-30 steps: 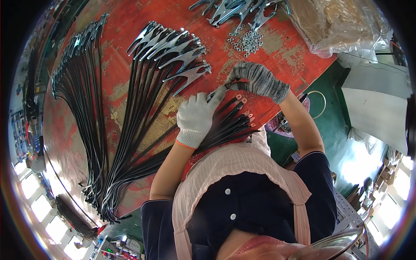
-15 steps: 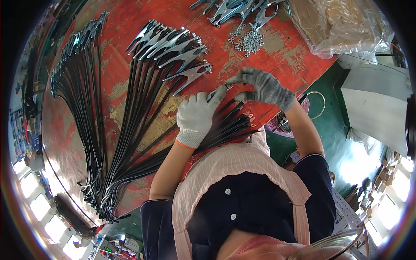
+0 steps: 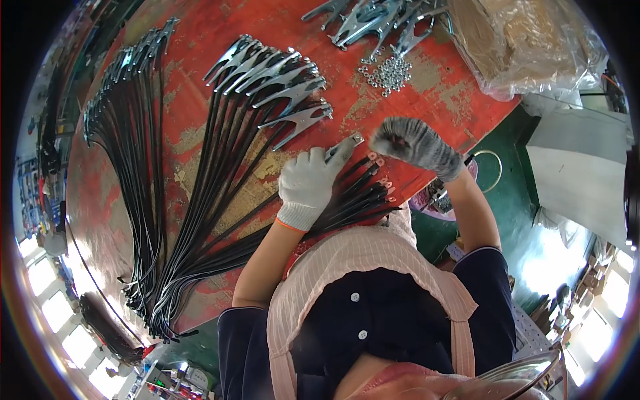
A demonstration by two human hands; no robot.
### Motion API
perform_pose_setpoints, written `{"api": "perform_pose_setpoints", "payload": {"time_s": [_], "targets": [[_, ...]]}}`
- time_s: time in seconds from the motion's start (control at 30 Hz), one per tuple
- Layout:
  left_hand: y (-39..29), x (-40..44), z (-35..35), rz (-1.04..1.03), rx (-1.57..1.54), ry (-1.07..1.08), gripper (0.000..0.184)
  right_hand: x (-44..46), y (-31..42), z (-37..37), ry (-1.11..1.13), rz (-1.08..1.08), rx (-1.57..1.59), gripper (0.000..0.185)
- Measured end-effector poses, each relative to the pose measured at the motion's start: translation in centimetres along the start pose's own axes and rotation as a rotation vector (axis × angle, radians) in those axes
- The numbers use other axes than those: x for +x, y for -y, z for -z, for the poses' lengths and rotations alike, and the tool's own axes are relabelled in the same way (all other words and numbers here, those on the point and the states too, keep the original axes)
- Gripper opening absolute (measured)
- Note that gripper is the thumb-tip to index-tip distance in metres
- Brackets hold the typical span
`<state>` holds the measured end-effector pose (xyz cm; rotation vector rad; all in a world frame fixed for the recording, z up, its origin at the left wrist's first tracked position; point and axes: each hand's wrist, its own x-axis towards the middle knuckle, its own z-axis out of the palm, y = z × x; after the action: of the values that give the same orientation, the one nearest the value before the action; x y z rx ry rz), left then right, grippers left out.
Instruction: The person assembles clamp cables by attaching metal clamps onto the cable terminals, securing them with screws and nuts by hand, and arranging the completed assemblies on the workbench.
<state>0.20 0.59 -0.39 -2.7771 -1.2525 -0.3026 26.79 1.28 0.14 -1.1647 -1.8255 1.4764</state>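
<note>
My left hand (image 3: 308,179), in a white knitted glove, is closed around a shiny metal clamp (image 3: 359,139), most of which the fingers hide; its small bright end sticks out past the thumb. A little to the right, my right hand (image 3: 415,145), in a grey glove, is curled with its fingers drawn together, apart from the clamp. Whatever it may hold is hidden. Below both hands lie black cables (image 3: 353,195) with copper-coloured ring terminals (image 3: 381,163). Just left of my left hand is a row of metal clamps (image 3: 283,83) attached to black cables.
Loose nuts (image 3: 389,75) are piled near more clamps (image 3: 367,23) at the far side of the red table (image 3: 453,100). Another bundle of clamped cables (image 3: 127,127) lies at left. A plastic-wrapped carton (image 3: 523,47) sits at the far right corner. A pink basin (image 3: 427,203) stands beyond the right edge.
My right hand has drawn away from the metal end in my left hand, moving right, and its fingers have curled in. My left hand keeps its grip.
</note>
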Motion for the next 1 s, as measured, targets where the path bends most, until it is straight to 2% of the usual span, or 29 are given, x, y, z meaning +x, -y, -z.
{"api": "perform_pose_setpoints", "payload": {"time_s": [0.1,0.2,0.3,0.4,0.43,0.53,0.57,0.67,0.7,0.73,0.8,0.87,0.93,1.0], "targets": [[-0.1,-0.3,-0.1,0.0,0.018,-0.028,0.052,6.1,3.5,-1.7,-0.253,-0.069,-0.616,0.038],[-0.1,-0.1,-0.1,0.003,0.071,-0.062,0.049,11.6,-0.2,-3.0,-0.293,-0.017,-0.758,0.041],[0.2,0.2,-0.5,-0.02,0.14,-0.128,0.038,13.7,0.4,-2.2,-0.042,-0.123,-0.645,0.042],[0.7,0.7,-1.0,-0.045,0.14,-0.268,0.037,13.7,-0.7,-1.4,-0.011,0.014,-0.528,0.04],[1.1,0.7,-1.2,-0.035,0.171,-0.227,0.038,13.5,-0.3,-1.1,-0.035,0.061,-0.478,0.04],[2.8,2.3,-1.5,0.02,0.174,-0.288,0.046,14.8,-0.2,-1.0,-0.049,0.027,-0.592,0.039],[3.4,2.6,-1.4,0.024,0.188,-0.301,0.049,15.1,-1.0,-1.0,-0.117,0.109,-0.668,0.038],[5.1,3.6,-0.9,0.049,0.225,-0.345,0.059,13.6,-0.9,1.5,-0.272,0.25,-0.489,0.038],[5.1,3.3,-0.9,0.109,0.187,-0.189,0.062,12.8,-1.6,3.2,-0.422,0.192,-0.685,0.036],[5.1,3.2,-1.0,0.116,0.186,-0.186,0.063,11.7,-2.5,5.0,-0.569,0.131,-0.877,0.035],[5.3,3.4,-1.4,0.133,0.194,-0.172,0.065,8.7,-3.0,8.7,-0.692,-0.009,-0.704,0.033],[5.8,4.0,-2.0,0.155,0.188,-0.159,0.066,7.2,-3.2,9.4,-0.751,-0.279,-0.88,0.03],[6.0,4.6,-1.9,0.171,0.188,-0.141,0.065,6.7,-5.6,9.6,-0.776,-0.257,-0.968,0.029],[4.9,5.0,-1.1,0.188,0.249,0.08,0.06,6.4,-5.6,9.1,-0.736,-0.285,-1.019,0.026]]}}
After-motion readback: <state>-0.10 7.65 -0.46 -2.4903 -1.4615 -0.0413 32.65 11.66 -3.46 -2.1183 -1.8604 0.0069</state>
